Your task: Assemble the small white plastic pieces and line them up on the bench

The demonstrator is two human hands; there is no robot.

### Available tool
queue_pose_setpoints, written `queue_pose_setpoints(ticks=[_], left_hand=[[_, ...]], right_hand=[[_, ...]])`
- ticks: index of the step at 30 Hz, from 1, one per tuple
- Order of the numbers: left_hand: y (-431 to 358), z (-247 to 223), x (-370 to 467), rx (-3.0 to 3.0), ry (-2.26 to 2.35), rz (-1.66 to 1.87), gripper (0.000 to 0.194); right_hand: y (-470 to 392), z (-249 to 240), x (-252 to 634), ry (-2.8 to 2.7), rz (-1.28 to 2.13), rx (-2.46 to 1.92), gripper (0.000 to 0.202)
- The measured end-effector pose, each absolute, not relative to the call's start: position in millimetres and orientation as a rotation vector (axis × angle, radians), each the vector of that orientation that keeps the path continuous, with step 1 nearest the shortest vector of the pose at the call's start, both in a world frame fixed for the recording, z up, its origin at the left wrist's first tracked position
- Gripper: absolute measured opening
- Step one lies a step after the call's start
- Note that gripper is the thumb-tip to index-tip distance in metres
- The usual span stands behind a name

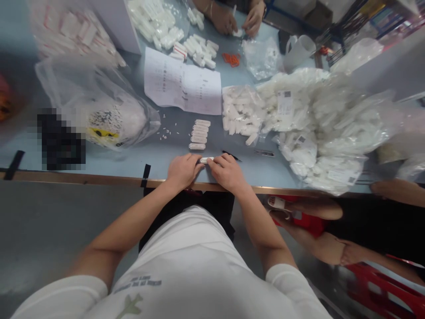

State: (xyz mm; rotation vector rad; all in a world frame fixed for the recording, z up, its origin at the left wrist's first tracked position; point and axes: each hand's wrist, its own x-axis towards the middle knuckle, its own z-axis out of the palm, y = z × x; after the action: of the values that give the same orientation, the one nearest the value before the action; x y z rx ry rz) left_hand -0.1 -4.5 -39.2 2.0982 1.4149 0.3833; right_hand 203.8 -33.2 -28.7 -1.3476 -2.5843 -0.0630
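Observation:
Near the table's front edge, a small white oblong plastic piece (207,160) with faint markings is held between my two hands. My left hand (184,170) pinches its left end, fingers closed. Its right end is gripped by my right hand (227,171), thumb and fingers together, partly covering it. Just beyond lies a column of several similar white pieces (198,134), stacked in a neat row away from me. Black tweezers (231,155) rest beside my right hand. Tiny white bits (168,132) are scattered to the left of the column.
Printed sheets (182,84) lie behind the column. A clear bag of white pieces (241,110) and several bulging bags (318,115) fill the right. At left sits a large plastic bag (116,117). Across the table, another person's hands (237,22) work near loose white pieces (199,49).

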Motion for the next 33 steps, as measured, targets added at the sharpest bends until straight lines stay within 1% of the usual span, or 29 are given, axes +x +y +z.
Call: queue_pose_setpoints(ticks=[3, 6, 9, 11, 13, 16, 22, 33], left_hand=[[-1, -32, -4, 1.881, 1.445, 0.502, 0.029], [4, -22, -8, 1.363, 1.427, 0.7, 0.029], [6, -11, -8, 0.772, 1.164, 0.886, 0.033], [6, -4, -6, 0.505, 0.965, 0.916, 0.037], [4, 2, -3, 0.364, 0.835, 0.893, 0.042], [1, 6, 1, 0.293, 0.754, 0.87, 0.048], [-6, 9, 5, 0.312, 0.747, 0.827, 0.058], [-11, 2, 5, 0.367, 0.626, 0.823, 0.051]], right_hand=[[-33, -25, 208, -2.434, -0.084, -1.38, 0.029], [-34, -21, 209, -2.302, -0.084, -1.412, 0.029], [-35, -16, 203, -2.222, 0.0, -1.41, 0.028], [-36, -10, 196, -2.181, 0.056, -1.399, 0.025], [-37, -5, 187, -2.168, 0.075, -1.383, 0.021], [-37, 3, 175, -2.203, 0.058, -1.357, 0.018], [-35, 7, 160, -2.289, -0.01, -1.399, 0.019], [-33, 0, 150, -2.306, 0.018, -1.475, 0.025]])
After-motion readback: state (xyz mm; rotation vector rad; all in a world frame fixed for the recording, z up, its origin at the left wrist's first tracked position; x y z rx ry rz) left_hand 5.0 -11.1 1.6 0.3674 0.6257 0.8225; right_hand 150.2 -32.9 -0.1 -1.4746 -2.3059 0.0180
